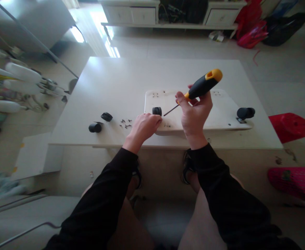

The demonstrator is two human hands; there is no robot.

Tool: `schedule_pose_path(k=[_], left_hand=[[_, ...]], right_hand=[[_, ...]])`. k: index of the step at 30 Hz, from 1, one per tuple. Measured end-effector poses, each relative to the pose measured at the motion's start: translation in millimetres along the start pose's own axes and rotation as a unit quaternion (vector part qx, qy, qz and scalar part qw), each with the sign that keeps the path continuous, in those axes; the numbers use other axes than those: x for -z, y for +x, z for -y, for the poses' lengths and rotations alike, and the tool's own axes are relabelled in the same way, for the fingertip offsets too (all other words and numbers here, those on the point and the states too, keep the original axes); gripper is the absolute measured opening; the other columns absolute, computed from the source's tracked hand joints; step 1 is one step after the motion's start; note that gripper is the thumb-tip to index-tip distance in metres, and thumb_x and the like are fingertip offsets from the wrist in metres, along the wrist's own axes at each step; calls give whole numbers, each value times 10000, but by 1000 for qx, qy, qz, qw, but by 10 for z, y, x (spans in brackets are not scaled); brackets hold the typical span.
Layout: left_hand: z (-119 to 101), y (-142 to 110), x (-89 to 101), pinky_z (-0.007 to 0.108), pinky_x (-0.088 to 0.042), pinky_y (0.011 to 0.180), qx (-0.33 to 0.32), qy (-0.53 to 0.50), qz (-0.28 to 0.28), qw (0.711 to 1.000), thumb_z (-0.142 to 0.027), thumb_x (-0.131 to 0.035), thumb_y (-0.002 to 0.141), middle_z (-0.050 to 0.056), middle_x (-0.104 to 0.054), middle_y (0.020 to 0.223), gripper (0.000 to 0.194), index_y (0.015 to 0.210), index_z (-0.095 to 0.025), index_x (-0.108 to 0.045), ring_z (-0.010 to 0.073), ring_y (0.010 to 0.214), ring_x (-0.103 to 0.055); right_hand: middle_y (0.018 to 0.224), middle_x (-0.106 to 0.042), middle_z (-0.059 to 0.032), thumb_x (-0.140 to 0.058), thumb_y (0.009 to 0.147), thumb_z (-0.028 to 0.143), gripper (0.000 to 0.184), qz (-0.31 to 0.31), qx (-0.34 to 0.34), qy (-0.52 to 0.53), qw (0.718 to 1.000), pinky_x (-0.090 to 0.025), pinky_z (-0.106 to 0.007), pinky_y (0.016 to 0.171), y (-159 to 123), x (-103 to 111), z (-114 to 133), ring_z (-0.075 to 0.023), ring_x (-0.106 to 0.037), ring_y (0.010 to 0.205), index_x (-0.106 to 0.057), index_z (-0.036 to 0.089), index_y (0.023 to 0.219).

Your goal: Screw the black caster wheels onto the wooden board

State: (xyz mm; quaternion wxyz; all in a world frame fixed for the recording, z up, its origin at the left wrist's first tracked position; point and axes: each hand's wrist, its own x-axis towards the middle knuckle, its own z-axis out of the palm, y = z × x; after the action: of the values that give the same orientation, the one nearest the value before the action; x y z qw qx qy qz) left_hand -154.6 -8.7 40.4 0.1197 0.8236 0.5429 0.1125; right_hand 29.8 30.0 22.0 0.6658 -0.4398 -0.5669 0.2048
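My right hand [195, 113] is closed around a yellow and black screwdriver [204, 85], which slants down to the left with its tip close to my left hand. With fingers curled in, my left hand [148, 124] grips a black caster wheel [157, 110] at the left end of a white board [194, 119]; its fingertips are partly hidden. Another caster wheel [245, 113] with a metal plate stands on the board's right end. Small screw holes show near the board's corners.
On the white table [116, 80] lie several small screws [125, 123], with two loose caster wheels, one rear [106, 116] and one front [95, 127], to their left. A pink basket [295, 182] and a red bag [290, 127] are on the floor at right. A white cabinet [131, 14] stands beyond.
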Motion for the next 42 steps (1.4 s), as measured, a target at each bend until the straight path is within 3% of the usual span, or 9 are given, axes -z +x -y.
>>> schedule_pose_path(k=[11,21,27,42], left_hand=[[-15,0,58,373,-500,762,11,40,37,998,-316,-561,1042,114,-837,924,326,1113,-278,-876,269,848,-765],[-82,6,89,381,-499,774,32,42,43,998,-320,-584,1021,128,-835,929,307,1083,-256,-878,291,880,-771],[-56,20,92,384,-506,781,31,31,42,998,-301,-602,1003,126,-827,906,291,1068,-256,-883,290,864,-762],[-90,13,78,377,-496,780,36,52,41,997,-330,-558,1038,134,-825,922,317,1076,-237,-858,279,873,-762]], right_hand=[[1307,-681,-85,-764,903,623,614,-12,-58,-12,998,-720,-459,913,-31,-8,123,-240,-803,1079,-602,267,1376],[1234,-692,-62,-768,895,633,562,-12,-43,-23,999,-721,-441,868,-54,-13,200,-217,-795,1014,-621,269,1297],[1156,-712,-41,-797,864,646,543,-34,-39,-18,998,-725,-386,784,-40,5,290,-164,-781,867,-632,258,1206],[1075,-699,-20,-816,862,585,474,-27,-56,-32,998,-718,-379,798,-77,43,410,-147,-749,854,-632,244,1135]])
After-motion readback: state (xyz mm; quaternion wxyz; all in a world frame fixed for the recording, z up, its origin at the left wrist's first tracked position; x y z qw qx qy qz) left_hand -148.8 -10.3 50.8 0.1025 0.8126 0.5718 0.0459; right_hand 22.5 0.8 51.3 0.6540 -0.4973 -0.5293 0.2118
